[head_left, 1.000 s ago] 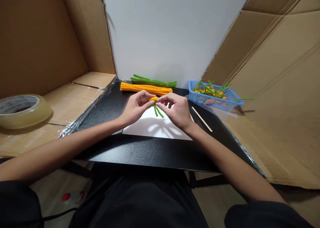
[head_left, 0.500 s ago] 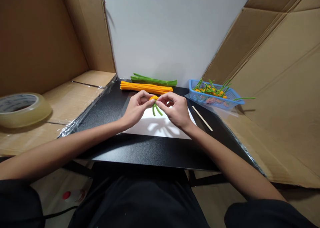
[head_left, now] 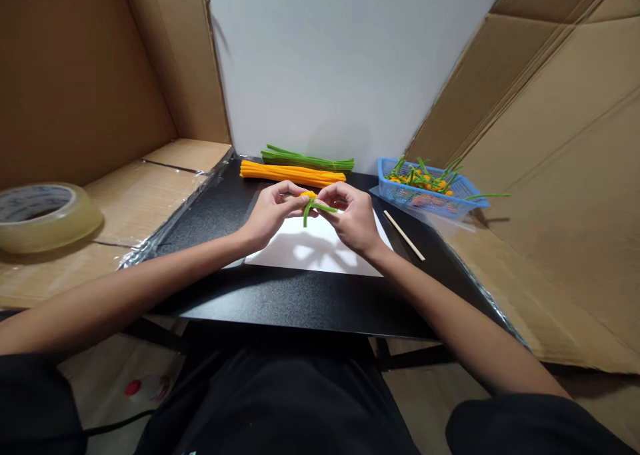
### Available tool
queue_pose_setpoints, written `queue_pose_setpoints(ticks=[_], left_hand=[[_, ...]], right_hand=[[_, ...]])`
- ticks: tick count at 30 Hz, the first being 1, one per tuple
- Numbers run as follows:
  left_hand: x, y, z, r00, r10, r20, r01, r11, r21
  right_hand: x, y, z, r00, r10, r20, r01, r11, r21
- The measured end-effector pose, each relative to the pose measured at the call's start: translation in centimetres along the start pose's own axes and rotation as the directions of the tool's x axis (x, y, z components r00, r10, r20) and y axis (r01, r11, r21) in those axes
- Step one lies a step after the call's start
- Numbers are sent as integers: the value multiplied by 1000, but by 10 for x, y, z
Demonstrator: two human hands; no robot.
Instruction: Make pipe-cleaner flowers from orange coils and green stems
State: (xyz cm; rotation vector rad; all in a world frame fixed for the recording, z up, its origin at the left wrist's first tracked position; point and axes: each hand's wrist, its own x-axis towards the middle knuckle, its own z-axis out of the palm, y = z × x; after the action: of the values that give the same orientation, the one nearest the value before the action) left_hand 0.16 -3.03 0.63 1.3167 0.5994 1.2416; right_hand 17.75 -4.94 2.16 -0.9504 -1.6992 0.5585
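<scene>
Orange-and-green piece (head_left: 311, 204) is pinched by left hand (head_left: 270, 214) and right hand (head_left: 354, 220); fingers (head_left: 295, 205) curled, forearms (head_left: 175, 273) angled inward.

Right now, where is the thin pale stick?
In the head view, the thin pale stick lies on the black table to the right of the white sheet and the right hand, nearer the wearer than the blue basket.
</scene>
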Motion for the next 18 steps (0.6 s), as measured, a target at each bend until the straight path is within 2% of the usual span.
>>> queue_pose_setpoints(ticks=[5, 8, 12, 16, 18], left_hand=[[-1, -1, 2, 1000, 8, -24, -8, 1000, 17], [-3, -3, 5, 996, 32, -85, -31, 999, 13], [-5, -2, 7, 993, 66, -99, -60, 996, 60], [-5, 1, 8, 993, 72, -96, -64, 994, 84], [-4, 2, 7, 994, 61, -89, -53, 995, 82]], right_hand=[[-2, -2, 2, 997, -58, -50, 53, 994, -96], [-3, -1, 5, 997, -4, -74, -1, 998, -67], [-5, -2, 10, 994, 61, -87, -65, 997, -41], [-6, -3, 10, 993, -6, -115, -7, 993, -115], [-5, 0, 7, 996, -15, -93, 5, 995, -104]])
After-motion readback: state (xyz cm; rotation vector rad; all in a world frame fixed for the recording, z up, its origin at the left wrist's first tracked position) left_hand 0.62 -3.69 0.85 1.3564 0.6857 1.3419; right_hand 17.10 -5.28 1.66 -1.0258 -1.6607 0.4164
